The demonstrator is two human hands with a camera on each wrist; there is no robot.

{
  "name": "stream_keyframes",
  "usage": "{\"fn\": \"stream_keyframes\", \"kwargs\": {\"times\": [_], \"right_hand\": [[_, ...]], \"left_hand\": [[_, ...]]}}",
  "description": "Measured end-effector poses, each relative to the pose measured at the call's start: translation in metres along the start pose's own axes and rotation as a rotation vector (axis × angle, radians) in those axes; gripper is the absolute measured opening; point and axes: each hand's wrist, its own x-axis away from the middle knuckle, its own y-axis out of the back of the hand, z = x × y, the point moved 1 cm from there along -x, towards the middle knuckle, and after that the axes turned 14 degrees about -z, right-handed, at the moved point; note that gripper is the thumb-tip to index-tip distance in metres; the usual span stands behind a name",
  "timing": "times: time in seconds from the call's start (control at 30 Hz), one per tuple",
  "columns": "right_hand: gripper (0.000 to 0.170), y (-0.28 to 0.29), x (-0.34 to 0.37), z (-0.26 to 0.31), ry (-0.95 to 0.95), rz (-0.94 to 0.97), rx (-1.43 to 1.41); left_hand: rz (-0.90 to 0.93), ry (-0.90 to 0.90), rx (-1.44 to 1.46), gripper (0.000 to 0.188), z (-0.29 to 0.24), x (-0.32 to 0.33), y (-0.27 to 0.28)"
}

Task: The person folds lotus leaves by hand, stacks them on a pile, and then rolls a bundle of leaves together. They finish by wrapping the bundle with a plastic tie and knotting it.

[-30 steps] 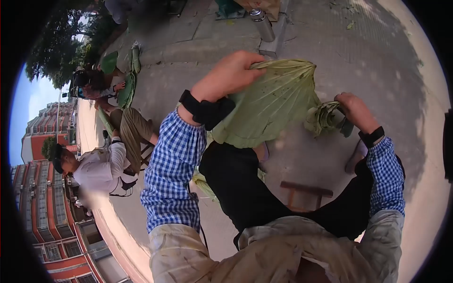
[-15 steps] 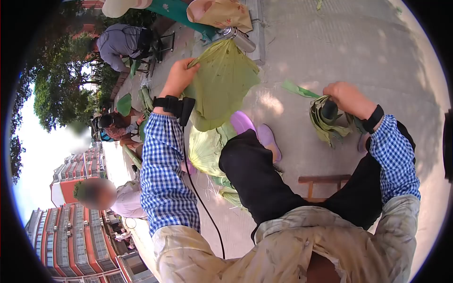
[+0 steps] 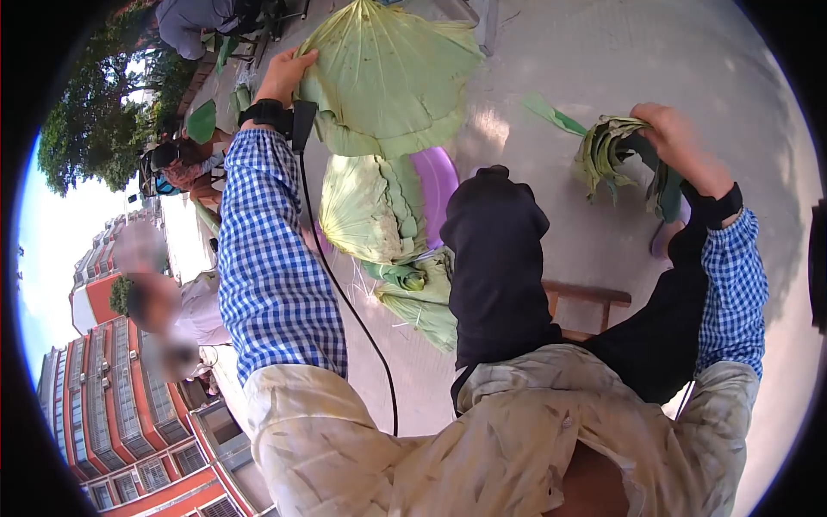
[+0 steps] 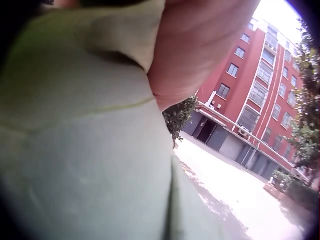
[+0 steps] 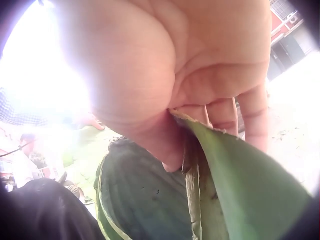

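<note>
A large pale green lotus leaf (image 3: 392, 82) hangs spread out from my left hand (image 3: 286, 79), which pinches its edge between fingers and thumb. In the left wrist view the leaf surface (image 4: 90, 165) fills most of the picture, with part of the hand (image 4: 195, 50) above it. My right hand (image 3: 676, 142) grips a bunch of curled, folded leaves (image 3: 607, 155); a narrow green strip (image 3: 551, 114) sticks out to its left. In the right wrist view the bunched leaves (image 5: 145, 190) pass between thumb and fingers. Below the spread leaf lies a pile of leaves (image 3: 366, 211).
A purple surface (image 3: 438, 194) shows beside the pile, and more leaves (image 3: 422, 306) lie on the ground near my knee. A small wooden stool (image 3: 594, 295) stands between my legs. Other people sit at the left, one person (image 3: 185, 168) by green leaves. A black cable (image 3: 357, 336) runs along my left arm.
My left hand has moved left and outward with the spread leaf, uncovering the pile. My right hand has shifted rightward, still holding the bunch. The head view has turned.
</note>
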Motion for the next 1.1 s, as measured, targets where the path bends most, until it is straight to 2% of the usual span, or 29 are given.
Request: {"fn": "stream_keyframes", "kwargs": {"times": [0.03, 0.07, 0.1, 0.17, 0.2, 0.27, 0.3, 0.37, 0.4, 0.47, 0.5, 0.53, 0.6, 0.67, 0.7, 0.73, 0.8, 0.9, 0.93, 1.0, 1.1], "right_hand": [[0.018, -0.002, -0.002, -0.001, -0.007, -0.012, -0.009], [0.018, 0.0, -0.009, 0.002, -0.056, 0.087, 0.023], [0.017, -0.006, -0.01, -0.002, -0.047, 0.08, 0.0], [0.017, -0.004, -0.012, -0.007, -0.028, 0.078, -0.014], [0.017, -0.005, -0.015, -0.005, -0.046, 0.097, -0.013], [0.017, -0.006, -0.018, 0.0, -0.054, 0.13, -0.016], [0.018, -0.006, -0.021, 0.002, -0.077, 0.131, -0.014], [0.019, -0.013, -0.017, -0.004, -0.077, 0.059, 0.014], [0.019, -0.015, -0.018, -0.005, -0.066, 0.07, 0.014], [0.019, -0.014, -0.024, -0.008, -0.18, 0.135, 0.021], [0.019, -0.018, -0.02, -0.02, -0.154, 0.105, 0.028], [0.019, -0.02, -0.02, -0.021, -0.131, 0.108, 0.031], [0.02, -0.021, -0.022, -0.019, -0.254, 0.197, 0.084], [0.021, -0.026, -0.017, -0.018, -0.271, 0.172, 0.092], [0.02, -0.032, -0.01, -0.023, -0.287, 0.129, 0.053], [0.02, -0.032, -0.008, -0.019, -0.305, 0.09, 0.015], [0.02, -0.028, -0.006, -0.01, -0.36, 0.144, 0.05], [0.023, -0.025, -0.002, -0.007, -0.39, 0.149, 0.029], [0.021, -0.034, -0.002, -0.009, -0.353, 0.059, 0.016], [0.019, -0.036, 0.0, -0.006, -0.33, -0.034, 0.011], [0.023, -0.026, -0.011, 0.017, -0.383, 0.055, -0.092]], "left_hand": [[-0.076, 0.0, 0.023, 0.03, 0.006, 0.002, 0.01], [-0.152, -0.01, 0.046, 0.029, 0.013, 0.003, 0.018], [-0.167, 0.015, 0.037, 0.029, 0.031, -0.005, 0.033], [-0.334, 0.085, 0.098, 0.032, 0.062, -0.017, 0.066], [-0.343, 0.099, 0.103, 0.032, 0.084, -0.02, 0.083], [-0.509, 0.12, -0.079, 0.036, 0.141, -0.016, 0.116], [-0.521, 0.134, -0.079, 0.036, 0.168, -0.007, 0.122], [-0.674, 0.255, 0.146, 0.034, 0.227, 0.031, 0.128], [-0.747, 0.313, 0.263, 0.033, 0.254, 0.056, 0.125], [-0.897, 0.417, 0.514, 0.032, 0.309, 0.1, 0.112], [-0.938, 0.444, 0.561, 0.032, 0.337, 0.123, 0.099], [-0.98, 0.467, 0.628, 0.032, 0.357, 0.147, 0.081], [-1.063, 0.47, 0.653, 0.031, 0.438, 0.182, 0.044], [-1.141, 0.463, 0.784, 0.03, 0.496, 0.219, -0.008], [-1.154, 0.599, 0.716, 0.029, 0.499, 0.235, -0.026], [-1.133, 0.597, 0.738, 0.034, 0.497, 0.246, -0.041], [-1.129, 0.64, 0.801, 0.033, 0.487, 0.253, -0.053], [-1.099, 0.612, 0.719, 0.032, 0.469, 0.252, -0.052], [-1.124, 0.504, 0.655, 0.039, 0.479, 0.252, -0.056], [-1.172, 0.548, 0.703, 0.051, 0.458, 0.256, -0.059], [-1.148, 0.546, 0.623, 0.053, 0.463, 0.262, -0.062]]}}
